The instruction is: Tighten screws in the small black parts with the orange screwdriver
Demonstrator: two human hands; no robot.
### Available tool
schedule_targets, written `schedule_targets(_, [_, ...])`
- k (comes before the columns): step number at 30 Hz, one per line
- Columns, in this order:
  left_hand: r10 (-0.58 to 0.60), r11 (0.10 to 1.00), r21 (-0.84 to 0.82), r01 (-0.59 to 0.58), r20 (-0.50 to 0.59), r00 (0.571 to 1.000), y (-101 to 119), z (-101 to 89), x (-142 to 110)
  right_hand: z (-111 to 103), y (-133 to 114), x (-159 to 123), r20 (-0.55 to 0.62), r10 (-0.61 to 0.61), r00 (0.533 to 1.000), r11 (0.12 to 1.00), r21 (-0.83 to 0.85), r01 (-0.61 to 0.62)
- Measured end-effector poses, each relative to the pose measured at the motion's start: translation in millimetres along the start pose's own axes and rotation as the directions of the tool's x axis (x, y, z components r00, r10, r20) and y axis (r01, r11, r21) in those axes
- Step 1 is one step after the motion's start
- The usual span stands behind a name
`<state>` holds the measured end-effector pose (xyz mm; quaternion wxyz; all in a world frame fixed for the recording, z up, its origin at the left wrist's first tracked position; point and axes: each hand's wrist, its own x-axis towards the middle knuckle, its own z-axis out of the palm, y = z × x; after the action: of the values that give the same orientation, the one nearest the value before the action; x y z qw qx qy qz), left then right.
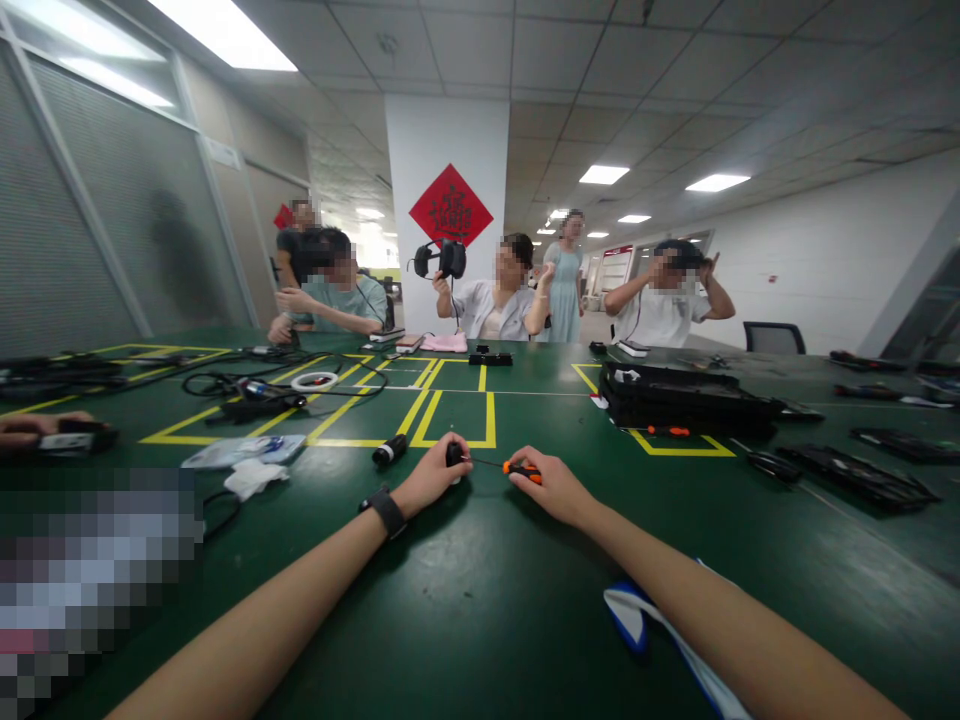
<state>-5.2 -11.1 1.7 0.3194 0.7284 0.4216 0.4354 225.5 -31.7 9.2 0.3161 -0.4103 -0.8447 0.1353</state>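
My left hand (437, 470), with a dark band on its wrist, is closed around a small black part (454, 454) just above the green table (480, 620). What kind of part it is, I cannot make out. In my right hand (553, 487) is an orange and black screwdriver (517, 469); its thin shaft points left and its tip meets or nearly meets the black part. Fingers hide some of the handle and much of the part. A short black cylinder (390, 451) lies on the table left of my left hand.
Black cases (682, 390) are stacked at right, with an orange screwdriver (668, 431) in front. Cables (285, 385) and a plastic bag (244, 451) lie at left. A blue and white strap (660, 620) is under my right forearm. People sit across; another person's hand (34, 432) is far left.
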Motion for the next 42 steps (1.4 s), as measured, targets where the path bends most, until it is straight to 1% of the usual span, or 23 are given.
schedule_targets(4, [-0.021, 1.000, -0.011, 0.021, 0.004, 1.000, 0.3, -0.1, -0.4, 0.5, -0.7, 1.5, -0.014, -0.017, 1.000, 0.998, -0.056, 0.017])
schedule_targets(7, [-0.010, 1.000, 0.003, 0.010, -0.008, 1.000, 0.3, -0.6, -0.8, -1.3, -1.6, 1.0, -0.014, -0.054, 0.998, 0.993, -0.103, 0.052])
schedule_targets(10, [-0.002, 1.000, 0.006, 0.002, -0.020, 1.000, -0.3, -0.7, -0.9, -3.0, -2.5, -0.3, -0.002, -0.074, 0.997, 0.991, -0.114, 0.073])
schedule_targets(16, [-0.035, 0.999, -0.038, 0.035, 0.003, 0.999, -2.6, 1.1, -0.3, 0.7, -0.8, 1.0, -0.005, -0.044, 0.999, 0.994, -0.103, 0.044])
schedule_targets(21, [-0.017, 0.999, -0.045, 0.016, -0.005, 1.000, -3.7, 1.3, -0.1, 1.5, 0.2, 1.6, 0.001, -0.041, 0.999, 0.988, -0.149, 0.041])
schedule_targets(27, [-0.010, 0.999, -0.054, 0.010, -0.004, 1.000, -0.9, 0.4, -1.3, -1.1, -1.5, -0.3, 0.000, -0.061, 0.998, 0.990, -0.125, 0.060])
schedule_targets(30, [-0.007, 0.998, -0.058, 0.007, 0.000, 1.000, 0.7, 0.3, -1.6, -0.7, -1.7, 0.6, -0.008, -0.044, 0.999, 0.992, -0.121, 0.043])
schedule_targets(33, [-0.012, 0.998, -0.056, 0.011, -0.004, 1.000, 0.3, 0.4, -1.3, -1.2, -2.7, 1.4, -0.022, -0.030, 0.999, 0.986, -0.163, 0.026])
schedule_targets(38, [-0.051, 0.997, -0.054, 0.050, -0.017, 0.999, -1.3, -0.2, -1.2, -5.7, -8.8, -0.8, -0.014, -0.056, 0.998, 0.974, -0.222, 0.052])
schedule_targets(42, [-0.038, 0.998, -0.050, 0.036, -0.028, 0.999, -1.5, -0.5, -1.2, -7.3, -11.5, -2.0, -0.025, -0.079, 0.997, 0.974, -0.215, 0.072])
